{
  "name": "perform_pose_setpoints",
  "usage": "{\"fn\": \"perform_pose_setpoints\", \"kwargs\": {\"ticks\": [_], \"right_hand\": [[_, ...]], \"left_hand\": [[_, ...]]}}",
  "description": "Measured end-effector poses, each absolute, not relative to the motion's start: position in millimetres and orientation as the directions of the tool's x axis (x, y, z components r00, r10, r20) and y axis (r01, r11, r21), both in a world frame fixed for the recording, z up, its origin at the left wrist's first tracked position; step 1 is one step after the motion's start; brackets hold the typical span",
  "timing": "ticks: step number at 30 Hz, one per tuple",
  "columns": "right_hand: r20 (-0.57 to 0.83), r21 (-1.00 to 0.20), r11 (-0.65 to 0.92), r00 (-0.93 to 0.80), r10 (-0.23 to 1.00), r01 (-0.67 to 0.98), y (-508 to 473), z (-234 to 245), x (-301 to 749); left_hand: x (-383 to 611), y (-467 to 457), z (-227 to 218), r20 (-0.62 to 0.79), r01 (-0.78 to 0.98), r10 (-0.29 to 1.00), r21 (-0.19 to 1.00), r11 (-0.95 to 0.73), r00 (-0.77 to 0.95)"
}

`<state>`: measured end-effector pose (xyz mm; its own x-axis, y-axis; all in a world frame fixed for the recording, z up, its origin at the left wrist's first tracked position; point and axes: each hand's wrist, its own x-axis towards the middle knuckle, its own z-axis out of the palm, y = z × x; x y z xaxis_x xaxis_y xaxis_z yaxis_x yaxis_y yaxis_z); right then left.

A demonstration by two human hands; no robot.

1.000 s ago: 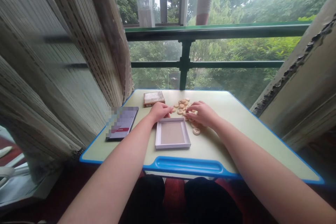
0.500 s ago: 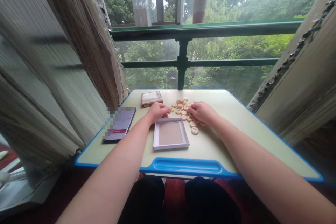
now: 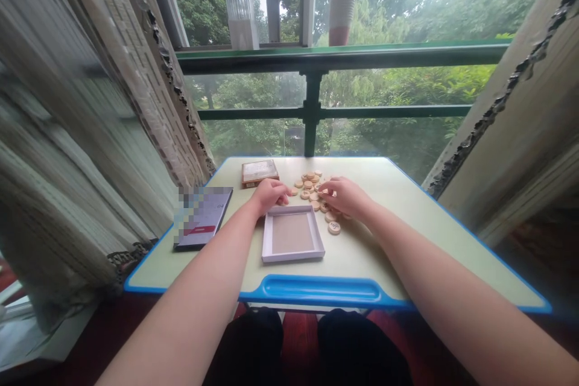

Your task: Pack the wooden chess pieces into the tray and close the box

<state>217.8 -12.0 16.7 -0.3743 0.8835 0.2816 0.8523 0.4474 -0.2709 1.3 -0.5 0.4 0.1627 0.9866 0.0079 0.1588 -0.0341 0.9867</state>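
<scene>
Several round wooden Chinese chess pieces point(image 3: 308, 184) lie in a loose heap at the middle of the table, some with dark characters on top. My right hand point(image 3: 346, 194) is over the heap's right side, thumb and fingers pinched on a chess piece at its edge. My left hand point(image 3: 270, 194) rests left of the heap with its fingers curled together; what they hold, if anything, is hidden. A single piece point(image 3: 293, 192) lies just beyond its fingertips. Below the left hand sits a shallow white box tray point(image 3: 293, 258), its brown inside bare.
Behind my left hand is a small brown-edged box point(image 3: 260, 172). A dark-edged calendar or booklet point(image 3: 208, 217), partly pixelated, lies at the left. The table point(image 3: 434, 253) has a blue rim and a blue pen trough point(image 3: 321, 291) in front. Curtains and a green railing point(image 3: 344, 60) surround it.
The view has shifted slightly. My right hand has lifted a little from the pieces, with its fingers drawn together. My left fingers have curled in more.
</scene>
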Motion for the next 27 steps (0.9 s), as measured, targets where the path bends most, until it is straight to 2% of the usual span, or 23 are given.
{"fn": "perform_pose_setpoints", "kwargs": {"ticks": [6,15,21,27], "right_hand": [[0.294,-0.263,0.552,-0.479,0.827,0.792,-12.4,13.2,214.3],[0.269,-0.292,0.581,-0.517,0.812,0.76,-19.3,23.1,216.0],[0.19,-0.286,0.607,-0.578,0.794,0.741,-24.8,27.0,214.5],[0.234,-0.265,0.606,-0.56,0.795,0.75,-23.9,25.1,213.1]], "left_hand": [[2.4,-1.8,2.1,-0.006,0.144,0.986,0.989,-0.018,0.165],[1.6,0.3,-1.2,0.004,0.136,0.985,0.99,-0.028,0.171],[1.2,1.9,-2.2,-0.003,0.147,0.985,0.989,-0.023,0.174],[2.7,0.2,-0.7,0.005,0.175,0.988,0.984,-0.033,0.156]]}}
